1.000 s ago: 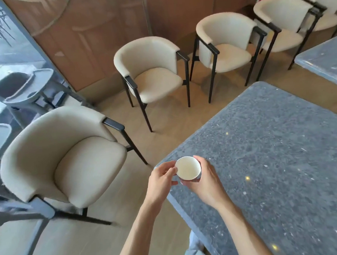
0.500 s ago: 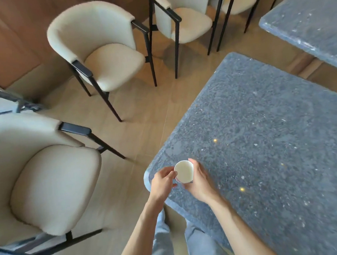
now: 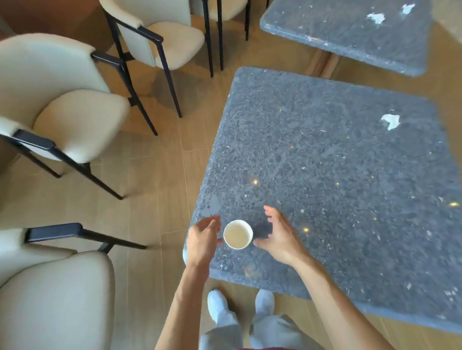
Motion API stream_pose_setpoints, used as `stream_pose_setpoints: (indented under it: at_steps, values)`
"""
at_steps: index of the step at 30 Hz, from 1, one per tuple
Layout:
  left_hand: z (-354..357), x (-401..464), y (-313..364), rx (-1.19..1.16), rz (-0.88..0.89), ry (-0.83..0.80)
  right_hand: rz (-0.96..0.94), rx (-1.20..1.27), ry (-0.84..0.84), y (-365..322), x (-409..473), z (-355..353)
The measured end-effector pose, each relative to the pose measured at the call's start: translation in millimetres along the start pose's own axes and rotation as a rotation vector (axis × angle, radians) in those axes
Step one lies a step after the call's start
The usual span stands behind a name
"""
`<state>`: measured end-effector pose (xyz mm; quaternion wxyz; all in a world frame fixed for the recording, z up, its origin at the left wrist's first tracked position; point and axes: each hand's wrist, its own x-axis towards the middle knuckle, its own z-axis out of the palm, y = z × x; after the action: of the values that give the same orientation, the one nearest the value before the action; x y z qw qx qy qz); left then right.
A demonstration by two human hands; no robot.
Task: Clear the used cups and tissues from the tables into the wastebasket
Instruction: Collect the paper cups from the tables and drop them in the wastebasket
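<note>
Presently my left hand (image 3: 203, 241) is beside the white paper cup (image 3: 238, 234), fingers loosely curled, fingertips at or just off the cup's left wall; whether they grip it I cannot tell. My right hand (image 3: 278, 237) is spread, fingers apart and relaxed, just to the right of the cup, its thumb tip near the rim; contact cannot be confirmed. The cup is upright above the near left corner of the dark speckled table (image 3: 333, 182). Whether it stands on the surface or is lifted I cannot tell. One crumpled white tissue (image 3: 390, 121) lies near the far right of this table. On the farther table (image 3: 345, 32), two more white tissue scraps (image 3: 376, 18) lie well apart from me. Cream armchairs (image 3: 66, 109) stand to the left on the wooden floor.
</note>
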<state>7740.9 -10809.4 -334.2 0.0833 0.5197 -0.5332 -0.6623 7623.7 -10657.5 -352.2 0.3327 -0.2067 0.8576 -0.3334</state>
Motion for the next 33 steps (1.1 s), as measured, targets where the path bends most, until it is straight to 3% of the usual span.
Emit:
stream_pose_setpoints:
  at_steps: [4, 10, 15, 20, 25, 33]
  values:
    - [25, -21, 40, -0.005, 0.149, -0.092, -0.033, 0.138, 0.203, -11, -22, -47]
    - [103, -89, 91, -0.022, 0.397, -0.261, -0.182, 0.722, 0.477, -16, -98, -144]
    - [192, -180, 91, -0.093, 0.500, -0.504, -0.266, 1.039, 0.683, 41, -190, -220]
    - [305, -297, 44, -0.081, 0.566, -0.802, -0.263, 1.056, 0.927, 146, -301, -290]
    - [410, -405, 0, -0.025, 0.566, -1.095, -0.178, 1.046, 1.299, 242, -435, -341]
    - [533, -536, -73, 0.071, 0.549, -1.495, -0.042, 1.022, 1.706, 339, -580, -358]
